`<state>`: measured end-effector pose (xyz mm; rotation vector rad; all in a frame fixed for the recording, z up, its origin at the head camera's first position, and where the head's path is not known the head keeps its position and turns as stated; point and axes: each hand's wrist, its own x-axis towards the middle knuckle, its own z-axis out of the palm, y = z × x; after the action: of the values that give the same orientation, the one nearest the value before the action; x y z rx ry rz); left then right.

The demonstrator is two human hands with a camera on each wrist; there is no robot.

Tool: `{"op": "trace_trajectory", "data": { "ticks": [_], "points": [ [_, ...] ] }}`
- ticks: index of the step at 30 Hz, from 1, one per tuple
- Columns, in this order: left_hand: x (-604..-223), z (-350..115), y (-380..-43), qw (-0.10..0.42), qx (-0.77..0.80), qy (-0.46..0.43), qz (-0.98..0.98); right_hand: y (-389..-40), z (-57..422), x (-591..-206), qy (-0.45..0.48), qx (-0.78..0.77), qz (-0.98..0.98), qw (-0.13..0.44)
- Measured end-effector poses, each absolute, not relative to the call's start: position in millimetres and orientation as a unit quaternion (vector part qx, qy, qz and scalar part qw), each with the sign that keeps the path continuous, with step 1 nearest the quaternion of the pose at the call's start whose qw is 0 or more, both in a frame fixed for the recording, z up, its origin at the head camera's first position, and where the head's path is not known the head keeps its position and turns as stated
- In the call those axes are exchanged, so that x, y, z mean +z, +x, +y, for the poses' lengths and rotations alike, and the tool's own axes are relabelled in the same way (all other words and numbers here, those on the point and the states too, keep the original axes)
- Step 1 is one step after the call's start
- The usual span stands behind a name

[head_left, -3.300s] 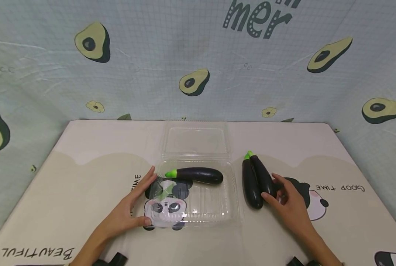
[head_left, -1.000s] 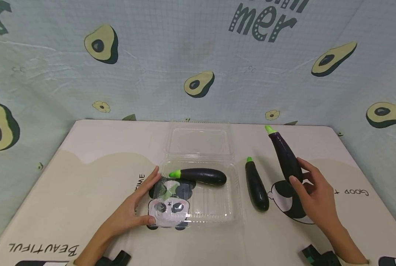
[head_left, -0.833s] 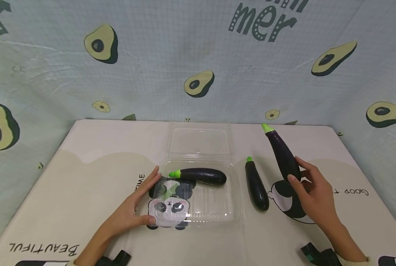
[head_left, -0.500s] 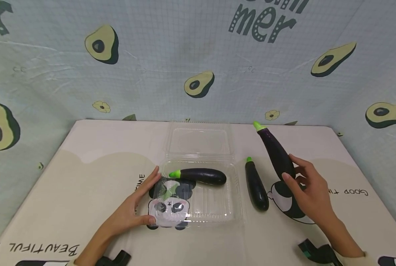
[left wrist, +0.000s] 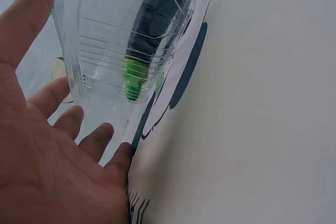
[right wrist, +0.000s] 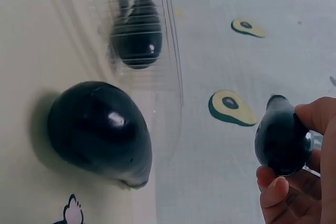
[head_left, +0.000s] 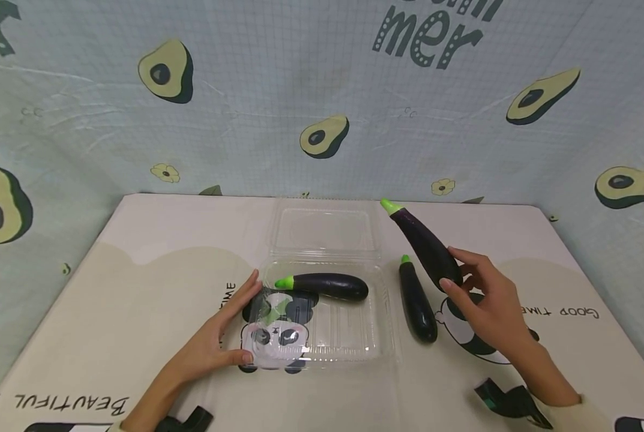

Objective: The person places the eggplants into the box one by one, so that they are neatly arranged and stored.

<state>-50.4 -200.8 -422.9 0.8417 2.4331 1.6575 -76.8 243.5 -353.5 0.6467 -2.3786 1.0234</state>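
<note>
A clear plastic clamshell box [head_left: 349, 336] lies with its lid folded back, and one eggplant [head_left: 329, 285] rests crosswise inside it. At the box's left side is my left hand [head_left: 213, 342], its thumb and fingers spread along the rim. My right hand [head_left: 486, 300] pinches a second eggplant [head_left: 427, 246] by its thick end, holding it raised and tilted with the green stem toward the far left. A third eggplant [head_left: 418, 303] lies on the table just right of the box. In the right wrist view the held eggplant [right wrist: 283, 137] sits between thumb and fingers.
The table [head_left: 154, 288] has a printed cover with panda figures and lettering. Behind it hangs a pale cloth [head_left: 246, 120] printed with avocados. The clear lid [head_left: 324, 228] lies toward the table's back edge. Black wrist devices show below both hands.
My right hand has picked up one of two side-by-side eggplants, swung it right, and now brings it back left toward the box. My left hand stays at the box.
</note>
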Motion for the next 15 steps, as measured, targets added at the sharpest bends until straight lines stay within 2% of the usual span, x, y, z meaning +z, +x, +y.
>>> {"op": "trace_trajectory", "data": {
  "ticks": [15],
  "points": [
    [-424.9, -200.7, -49.9, 0.044, 0.539, 0.264, 0.798, -85.2, 218.5, -349.7, 0.281, 0.375, -0.865, 0.177]
  ]
}}
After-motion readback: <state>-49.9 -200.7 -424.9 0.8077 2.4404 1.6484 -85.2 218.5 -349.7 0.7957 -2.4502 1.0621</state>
